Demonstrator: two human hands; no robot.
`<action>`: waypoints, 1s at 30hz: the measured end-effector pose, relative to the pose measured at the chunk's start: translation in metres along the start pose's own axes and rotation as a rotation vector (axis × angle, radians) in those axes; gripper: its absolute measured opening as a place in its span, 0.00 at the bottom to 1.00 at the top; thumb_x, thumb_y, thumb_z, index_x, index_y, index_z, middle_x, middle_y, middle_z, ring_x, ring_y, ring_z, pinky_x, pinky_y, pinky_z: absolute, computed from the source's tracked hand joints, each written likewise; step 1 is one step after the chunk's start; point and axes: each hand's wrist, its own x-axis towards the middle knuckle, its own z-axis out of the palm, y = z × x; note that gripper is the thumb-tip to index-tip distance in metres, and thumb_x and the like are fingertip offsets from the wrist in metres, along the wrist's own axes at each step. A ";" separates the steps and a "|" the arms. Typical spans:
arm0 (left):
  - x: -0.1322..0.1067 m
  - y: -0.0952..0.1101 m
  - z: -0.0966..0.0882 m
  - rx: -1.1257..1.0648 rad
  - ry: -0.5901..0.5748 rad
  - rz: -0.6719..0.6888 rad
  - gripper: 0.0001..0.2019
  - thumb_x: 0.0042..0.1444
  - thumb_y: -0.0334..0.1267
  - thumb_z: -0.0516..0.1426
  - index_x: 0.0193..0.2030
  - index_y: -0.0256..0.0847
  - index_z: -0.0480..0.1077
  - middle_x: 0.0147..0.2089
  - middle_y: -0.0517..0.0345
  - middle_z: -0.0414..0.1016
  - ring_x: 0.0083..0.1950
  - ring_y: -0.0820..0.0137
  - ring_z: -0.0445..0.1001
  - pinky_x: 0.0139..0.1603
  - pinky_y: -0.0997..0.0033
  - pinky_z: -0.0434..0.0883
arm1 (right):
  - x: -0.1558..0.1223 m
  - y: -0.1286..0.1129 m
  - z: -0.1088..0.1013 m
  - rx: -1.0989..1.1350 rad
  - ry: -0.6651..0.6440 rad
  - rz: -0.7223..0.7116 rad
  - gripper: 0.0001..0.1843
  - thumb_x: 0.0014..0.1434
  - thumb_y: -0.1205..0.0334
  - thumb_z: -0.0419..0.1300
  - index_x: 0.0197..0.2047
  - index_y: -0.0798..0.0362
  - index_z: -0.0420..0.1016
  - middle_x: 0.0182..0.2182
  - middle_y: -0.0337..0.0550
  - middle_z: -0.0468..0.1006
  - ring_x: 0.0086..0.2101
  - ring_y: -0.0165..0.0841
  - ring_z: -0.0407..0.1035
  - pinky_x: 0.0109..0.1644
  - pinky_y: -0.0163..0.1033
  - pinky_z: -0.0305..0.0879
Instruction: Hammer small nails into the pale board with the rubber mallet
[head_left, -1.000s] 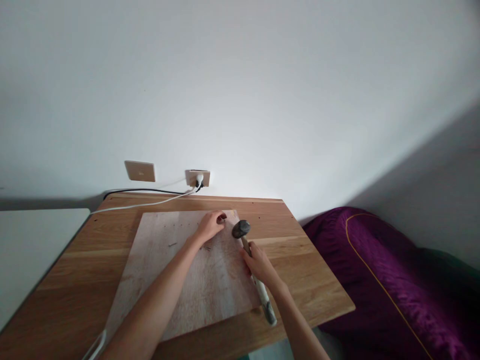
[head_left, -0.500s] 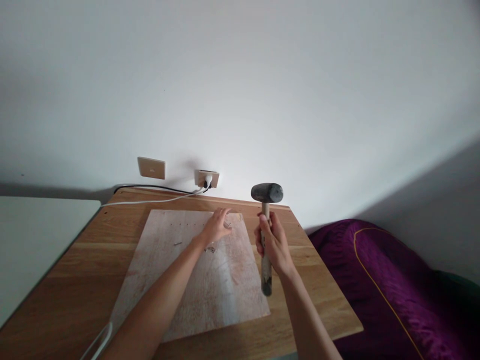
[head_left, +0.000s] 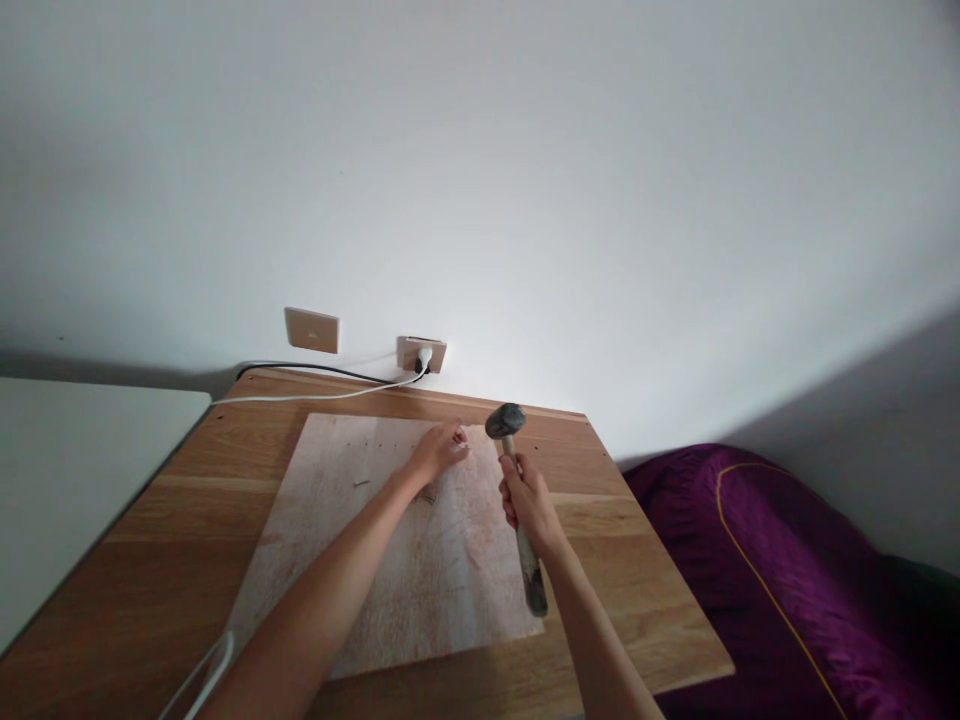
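My right hand (head_left: 527,500) is wrapped round the wooden handle of a hammer (head_left: 516,490). Its dark head hangs a little above the far right corner of a pale plywood board (head_left: 405,560) that lies on the wooden table (head_left: 187,500). My left hand (head_left: 439,450) rests on the board's far part, just left of the hammer head, fingertips pinched together on something too small to make out. A few small nails lie loose on the board near my left wrist.
A white cable and a black cable run along the table's back edge to a wall socket (head_left: 421,353); a blank wall plate (head_left: 311,329) sits left of it. A purple quilt (head_left: 780,560) lies right of the table. A white surface (head_left: 67,470) adjoins the left side.
The hammer was low by the board, rose upright half a second ago, and has now swung down toward my left fingertips. My left hand stayed at the board's far edge.
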 end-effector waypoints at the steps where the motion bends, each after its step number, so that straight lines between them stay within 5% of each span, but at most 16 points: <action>1: 0.000 0.002 -0.001 -0.003 -0.004 0.000 0.08 0.54 0.33 0.63 0.42 0.41 0.77 0.39 0.56 0.81 0.43 0.64 0.79 0.50 0.64 0.74 | 0.000 -0.001 -0.001 0.015 0.005 0.007 0.24 0.59 0.36 0.58 0.43 0.47 0.63 0.19 0.24 0.63 0.13 0.23 0.55 0.12 0.28 0.50; 9: 0.001 0.007 -0.007 -0.062 -0.053 -0.027 0.16 0.55 0.29 0.61 0.51 0.43 0.77 0.41 0.57 0.84 0.44 0.64 0.82 0.52 0.65 0.75 | -0.006 -0.021 0.001 0.032 0.015 -0.022 0.24 0.60 0.36 0.58 0.43 0.48 0.63 0.19 0.24 0.62 0.13 0.22 0.54 0.12 0.28 0.48; 15: -0.002 0.007 -0.003 -0.006 0.025 0.022 0.32 0.48 0.32 0.69 0.62 0.42 0.70 0.56 0.48 0.79 0.52 0.60 0.79 0.57 0.59 0.74 | -0.010 -0.029 0.009 0.069 0.012 -0.128 0.23 0.63 0.35 0.56 0.45 0.47 0.63 0.20 0.23 0.62 0.13 0.22 0.53 0.13 0.27 0.48; 20: -0.001 0.008 -0.002 0.027 0.017 0.045 0.28 0.48 0.30 0.66 0.59 0.42 0.71 0.57 0.49 0.78 0.53 0.61 0.78 0.59 0.60 0.73 | 0.002 -0.004 0.018 -0.137 -0.087 0.048 0.21 0.61 0.38 0.57 0.38 0.48 0.63 0.17 0.25 0.63 0.13 0.25 0.57 0.12 0.29 0.51; 24: 0.000 0.006 -0.001 0.031 -0.007 0.032 0.28 0.49 0.30 0.67 0.59 0.42 0.72 0.54 0.49 0.80 0.51 0.61 0.79 0.57 0.61 0.74 | 0.002 -0.013 0.010 -0.008 -0.061 0.030 0.25 0.58 0.35 0.58 0.44 0.49 0.65 0.19 0.24 0.63 0.13 0.23 0.56 0.12 0.28 0.50; 30: 0.001 0.005 -0.002 0.030 -0.050 0.022 0.13 0.55 0.31 0.62 0.48 0.43 0.76 0.43 0.55 0.82 0.44 0.64 0.80 0.51 0.66 0.74 | -0.003 -0.024 0.002 0.138 -0.015 -0.005 0.29 0.55 0.32 0.60 0.46 0.48 0.63 0.19 0.21 0.60 0.12 0.21 0.51 0.13 0.27 0.46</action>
